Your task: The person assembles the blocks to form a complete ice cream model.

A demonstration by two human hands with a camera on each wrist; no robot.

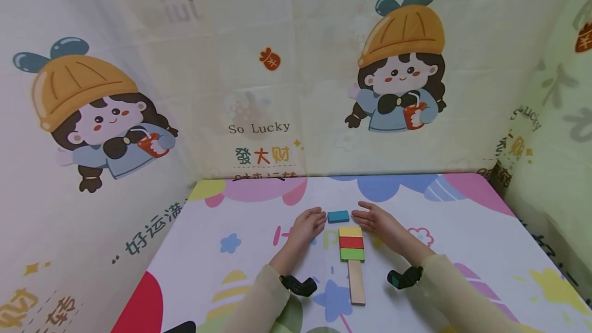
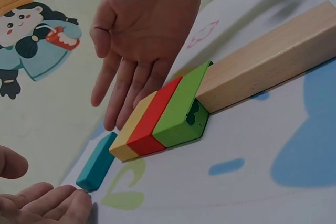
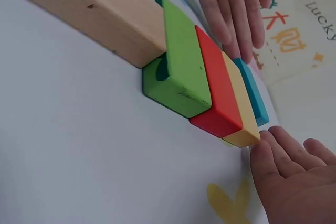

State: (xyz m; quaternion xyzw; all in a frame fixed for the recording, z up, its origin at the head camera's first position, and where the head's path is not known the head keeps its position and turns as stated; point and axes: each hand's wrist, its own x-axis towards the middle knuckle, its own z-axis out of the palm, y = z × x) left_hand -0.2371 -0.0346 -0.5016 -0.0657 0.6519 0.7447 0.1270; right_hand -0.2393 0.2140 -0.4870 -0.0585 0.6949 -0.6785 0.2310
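A small blue block (image 1: 338, 217) lies flat between the fingertips of my two hands. My left hand (image 1: 309, 227) is at its left end, fingers extended; in the left wrist view the fingertips come very close to the blue block (image 2: 96, 163), and contact is hard to tell. On the other side, my right hand (image 1: 381, 226) rests low over the cloth with straight fingers and a small gap to the block. Nearer to me, a yellow block (image 1: 350, 232), a red block (image 1: 351, 242) and a green block (image 1: 352, 255) lie side by side, touching. A long plain wooden block (image 1: 356, 282) extends from the green one.
The blocks lie on a table with a patterned cloth (image 1: 185, 256). Cloth walls (image 1: 324, 91) with printed cartoon figures rise at the back and sides. A black wrist camera (image 1: 299, 285) sits on my left wrist, another camera (image 1: 404, 277) on my right.
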